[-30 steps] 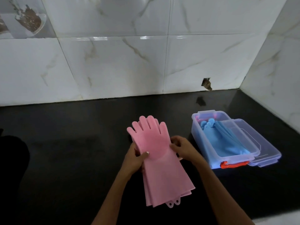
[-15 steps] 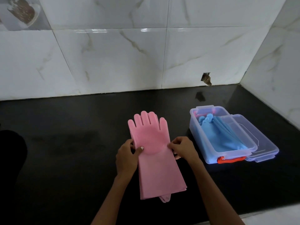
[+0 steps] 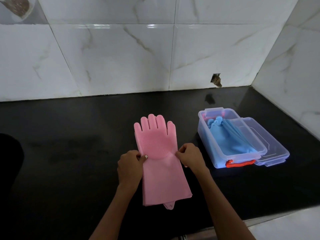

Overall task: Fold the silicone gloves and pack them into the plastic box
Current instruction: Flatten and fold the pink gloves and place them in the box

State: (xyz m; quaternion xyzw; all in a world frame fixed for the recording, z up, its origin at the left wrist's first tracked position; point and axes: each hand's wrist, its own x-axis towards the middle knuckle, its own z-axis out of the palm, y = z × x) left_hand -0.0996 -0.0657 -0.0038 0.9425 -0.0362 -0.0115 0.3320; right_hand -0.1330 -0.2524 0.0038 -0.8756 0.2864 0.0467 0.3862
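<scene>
Lying flat on the black table (image 3: 69, 153), the pink silicone gloves (image 3: 159, 161) are stacked one on the other, fingers pointing to the far side and cuffs toward the near edge. A round patch of scrubbing bristles covers the palm of the top glove, and a small hanging tab of the lower glove pokes out past the near cuff edge. The left hand (image 3: 129, 166) pinches the left edge of the gloves just below the palm, thumb on top and fingers curled. The right hand (image 3: 189, 155) pinches the right edge at about the same height, its fingers bent round the rim of the glove.

To the right of the gloves, apart from them, stands the clear plastic box (image 3: 210, 148) with an orange-red latch (image 3: 239, 163) on its near end. Blue gloves (image 3: 230, 139) lie inside it, their fingers toward the far end. The clear lid (image 3: 273, 149) sits off the box, leaning against its right side and resting partly on the table.

White marble tiles (image 3: 121, 58) rise behind the table and along its right side, with a small broken hole (image 3: 216, 80) near the base of the far wall.
</scene>
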